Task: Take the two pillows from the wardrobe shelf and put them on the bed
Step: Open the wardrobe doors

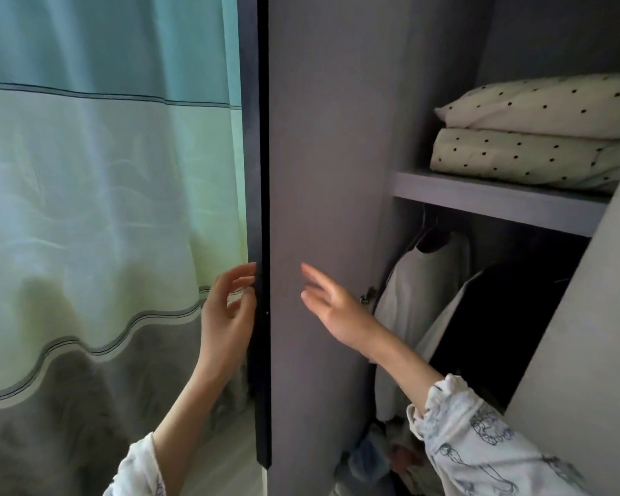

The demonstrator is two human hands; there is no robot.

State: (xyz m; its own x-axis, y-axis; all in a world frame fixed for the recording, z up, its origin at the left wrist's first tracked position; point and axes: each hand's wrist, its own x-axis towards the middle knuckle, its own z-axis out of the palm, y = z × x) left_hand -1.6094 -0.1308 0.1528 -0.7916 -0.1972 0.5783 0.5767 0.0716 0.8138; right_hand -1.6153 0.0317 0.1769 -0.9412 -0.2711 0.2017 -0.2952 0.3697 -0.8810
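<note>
A: What fills my view, biggest first?

B: The curtain (pixel 101 209), banded teal, pale green and grey, hangs to the left of the wardrobe door (pixel 323 209). The door itself stands open, its grey inner face turned toward me, its dark edge facing the camera.

A: And right of the door?

B: The wardrobe interior. A grey shelf (pixel 494 198) runs across it, right of the door and high up. Below the shelf hang clothes: a pale garment (pixel 419 302) nearest the door, a dark one (pixel 498 316) beyond it.

A: Where are the pillows?

B: Both on that shelf, stacked. I see the upper pillow (pixel 552 105) lying on the lower pillow (pixel 523 155), cream with small black dots, well right of the door and above the hands.

A: The hands?

B: My left hand (pixel 230 309) is at the door's dark edge, fingers loosely curled, the fingertips at the edge; I cannot tell whether they grip it. My right hand (pixel 333 302) is in front of the door's inner face, fingers spread and extended, holding nothing; whether it touches the panel I cannot tell. Both sleeves are white with a printed pattern.

A: Anything smaller?

B: A metal hinge (pixel 367 295) on the door's inner side, just right of my right hand.
</note>
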